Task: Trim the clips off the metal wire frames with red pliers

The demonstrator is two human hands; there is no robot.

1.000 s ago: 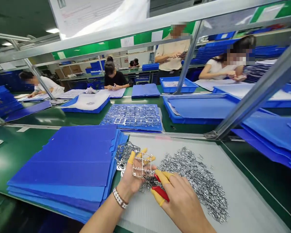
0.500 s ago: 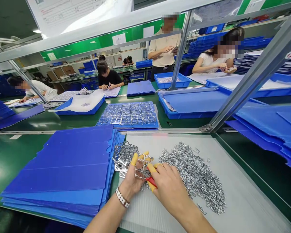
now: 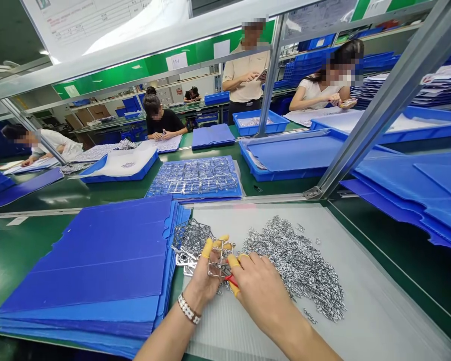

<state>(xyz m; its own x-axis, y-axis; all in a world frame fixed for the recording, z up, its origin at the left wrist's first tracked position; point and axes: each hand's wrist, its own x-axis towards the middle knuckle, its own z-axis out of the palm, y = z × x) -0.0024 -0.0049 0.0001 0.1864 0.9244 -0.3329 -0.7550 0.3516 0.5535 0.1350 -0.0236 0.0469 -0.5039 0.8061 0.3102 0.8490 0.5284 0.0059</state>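
Hands meet low over a white corrugated sheet (image 3: 364, 311) on a green workbench. The left hand (image 3: 206, 281) reaches in from the bottom edge with its forearm angled up and to the right, a beaded bracelet (image 3: 188, 309) on the wrist. Its palm is turned upward and its fingers are closed around a small metal frame (image 3: 220, 256), which it holds nearly upright. Yellow rubber caps cover its fingertips (image 3: 207, 247).

The right hand (image 3: 261, 291) comes in from the lower right, back of the hand facing up and knuckles bent. It is clamped on a red-handled cutter (image 3: 231, 282), whose tip sits against the lower part of the frame. The two hands touch at the thumbs.

Just right of the hands lies a wide heap of small silver parts (image 3: 300, 265). Just behind the left hand sits a short stack of frames (image 3: 190, 239), against the edge of a pile of blue plastic sheets (image 3: 97, 265). Other people sit and stand at benches well beyond.
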